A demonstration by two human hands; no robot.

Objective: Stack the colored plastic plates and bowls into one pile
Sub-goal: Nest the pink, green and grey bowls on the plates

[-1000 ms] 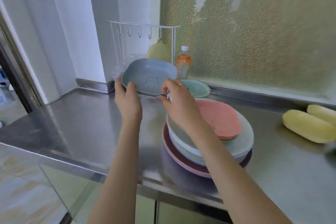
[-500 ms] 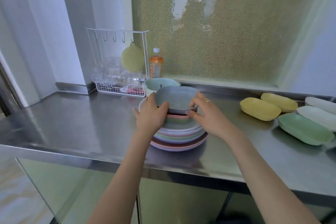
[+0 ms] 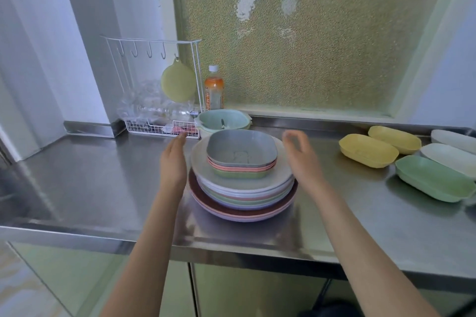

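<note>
Beside the pile (image 3: 242, 188), both the left hand (image 3: 173, 162) and right hand (image 3: 302, 159) are hovering spread, empty; a careless nudge risks sliding the grey bowl (image 3: 243, 150) off-centre.

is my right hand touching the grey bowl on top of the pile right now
Apart. The head view shows the right hand open beside the pile, with a strip of the white plate's rim visible between its fingers and the grey bowl.

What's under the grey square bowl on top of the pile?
Under the grey bowl sit a pink bowl and a green bowl, then round plates. Only their rims show; their middles are covered.
</note>
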